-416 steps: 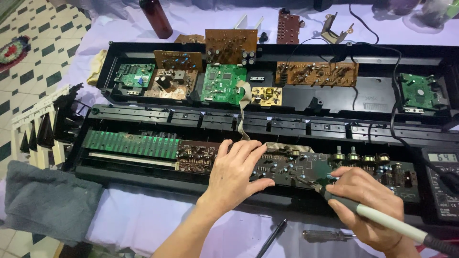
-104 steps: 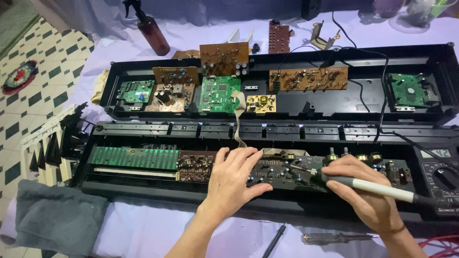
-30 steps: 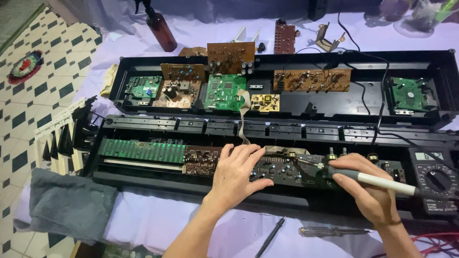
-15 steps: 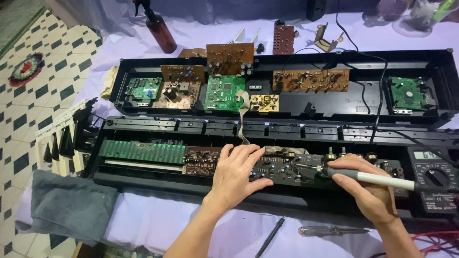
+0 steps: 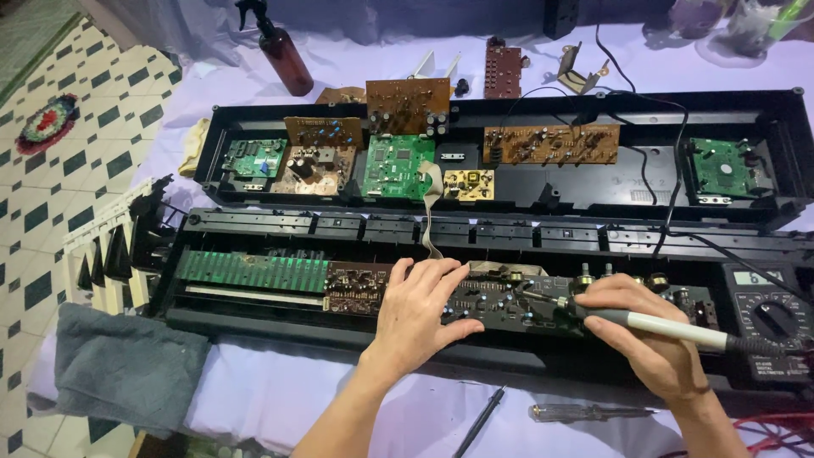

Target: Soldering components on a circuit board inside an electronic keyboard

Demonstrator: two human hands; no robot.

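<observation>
My left hand (image 5: 420,309) lies flat, fingers spread, on a dark circuit board (image 5: 492,298) inside the front half of an opened black keyboard case (image 5: 254,315). My right hand (image 5: 640,335) grips a soldering iron (image 5: 653,324) with a white barrel and black cord end. Its tip touches the same board just right of my left fingertips. A long green board (image 5: 252,270) sits at the left end of that case half.
The rear case half (image 5: 509,114) holds several green and brown circuit boards. A multimeter (image 5: 772,321) sits at the far right. A screwdriver (image 5: 589,413) and a probe (image 5: 479,421) lie on the lilac cloth near me. A brown spray bottle (image 5: 284,55) stands behind; a grey towel (image 5: 127,366) hangs left.
Both hands have kept their places on the board over the earlier frames. Only the camera view has shifted slightly.
</observation>
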